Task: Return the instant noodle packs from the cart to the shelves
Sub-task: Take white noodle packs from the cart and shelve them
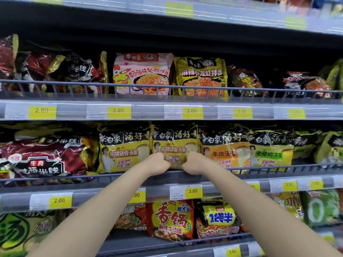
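A yellow-and-black instant noodle pack (175, 143) stands upright on the middle shelf (259, 170), behind its wire front rail. My left hand (157, 163) grips the pack's lower left part. My right hand (193, 162) grips its lower right part. Both fists are closed on the wrapper, just above the rail. An identical pack (124, 149) stands directly to its left, and an orange-labelled pack (225, 147) stands to its right. The cart is out of view.
The upper shelf (167, 110) holds a pink pack (142, 73) and a yellow pack (201, 76). Dark red packs (42, 156) fill the middle shelf's left side. The lower shelf carries a red-and-yellow pack (171, 219). Yellow price tags line every shelf edge.
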A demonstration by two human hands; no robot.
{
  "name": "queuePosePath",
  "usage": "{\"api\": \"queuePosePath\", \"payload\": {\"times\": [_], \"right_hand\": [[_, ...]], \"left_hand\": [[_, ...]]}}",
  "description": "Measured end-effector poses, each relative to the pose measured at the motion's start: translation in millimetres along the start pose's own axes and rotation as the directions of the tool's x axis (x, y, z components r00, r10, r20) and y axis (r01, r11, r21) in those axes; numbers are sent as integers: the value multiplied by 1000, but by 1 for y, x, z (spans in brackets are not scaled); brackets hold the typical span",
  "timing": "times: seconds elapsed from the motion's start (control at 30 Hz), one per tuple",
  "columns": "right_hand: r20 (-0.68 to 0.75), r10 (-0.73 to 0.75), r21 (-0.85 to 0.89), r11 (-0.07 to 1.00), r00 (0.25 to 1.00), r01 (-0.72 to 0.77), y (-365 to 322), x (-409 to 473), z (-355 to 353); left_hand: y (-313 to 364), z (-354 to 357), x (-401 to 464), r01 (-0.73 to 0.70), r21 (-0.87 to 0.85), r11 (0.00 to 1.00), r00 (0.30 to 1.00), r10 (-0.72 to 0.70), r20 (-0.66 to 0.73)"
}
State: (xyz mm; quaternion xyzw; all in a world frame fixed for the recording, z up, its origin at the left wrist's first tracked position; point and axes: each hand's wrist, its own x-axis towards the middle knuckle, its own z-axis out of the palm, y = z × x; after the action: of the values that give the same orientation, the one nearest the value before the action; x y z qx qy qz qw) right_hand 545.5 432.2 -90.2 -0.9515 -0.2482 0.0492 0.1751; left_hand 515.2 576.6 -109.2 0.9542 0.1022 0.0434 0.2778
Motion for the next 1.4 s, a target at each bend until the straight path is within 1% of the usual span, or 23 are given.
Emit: {"api": "queuePosePath", "payload": {"times": [0.07, 0.1, 0.17, 0.23, 0.3, 0.37, 0.47, 0.57, 0.63, 0.7, 0.83, 0.97, 1.03, 1.13, 1.2, 1.3, 1.4], "right_hand": [[-81, -2, 56, 998, 997, 6, 9, -8, -2], [-149, 4, 85, 996, 989, 8, 16, -11, -5], [-280, 74, 130, 991, 957, -39, 37, -21, -13], [-365, 164, 156, 981, 917, -113, 61, -32, -24], [-425, 275, 192, 959, 862, -210, 84, -45, -35], [-460, 378, 242, 924, 803, -296, 106, -55, -43], [-457, 455, 265, 890, 765, -371, 134, -61, -46], [-427, 458, 268, 888, 780, -375, 147, -54, -47], [-444, 425, 215, 905, 789, -366, 151, -48, -50], [-445, 372, 163, 928, 815, -334, 153, -40, -54], [-380, 244, 217, 961, 892, -170, 156, -18, -54], [-355, 100, 209, 978, 929, -26, 165, -4, -53], [-338, 43, 187, 982, 940, 22, 173, -1, -57], [-301, -7, 90, 995, 954, 35, 182, 1, -65], [-261, -32, 11, 999, 965, 36, 185, -1, -71], [-173, -6, -63, 998, 985, -5, 182, -1, -77], [-69, 8, -79, 997, 998, -13, 177, 7, -81]], "left_hand": [[5, -1, -4, -12, -6, 1000, 1000, 12, -3], [11, -2, -6, -11, -22, 1000, 1000, 11, -8], [25, -4, -11, -22, -72, 997, 1000, 22, -8], [40, -3, -15, -28, -149, 988, 1000, 27, -7], [55, 0, -20, -35, -219, 975, 999, 39, 16], [65, 7, -19, -39, -239, 970, 998, 50, 39], [74, 20, -17, -58, -233, 971, 998, 64, 20], [85, 31, -14, -51, -243, 969, 999, 47, -21], [95, 36, -8, -46, -243, 969, 998, 33, -56], [104, 42, 1, -33, -264, 964, 996, 11, -84], [113, 54, 16, -13, -318, 948, 987, -39, -157], [110, 61, 19, -15, -367, 930, 978, -63, -199], [108, 61, 15, -33, -384, 923, 973, -58, -223], [108, 61, 5, -42, -349, 936, 973, -40, -226], [106, 61, 5, -1, -271, 963, 968, -67, -242], [107, 63, 8, 66, -175, 982, 964, -109, -244], [111, 65, 12, 138, -131, 982, 959, -166, -229]]}}
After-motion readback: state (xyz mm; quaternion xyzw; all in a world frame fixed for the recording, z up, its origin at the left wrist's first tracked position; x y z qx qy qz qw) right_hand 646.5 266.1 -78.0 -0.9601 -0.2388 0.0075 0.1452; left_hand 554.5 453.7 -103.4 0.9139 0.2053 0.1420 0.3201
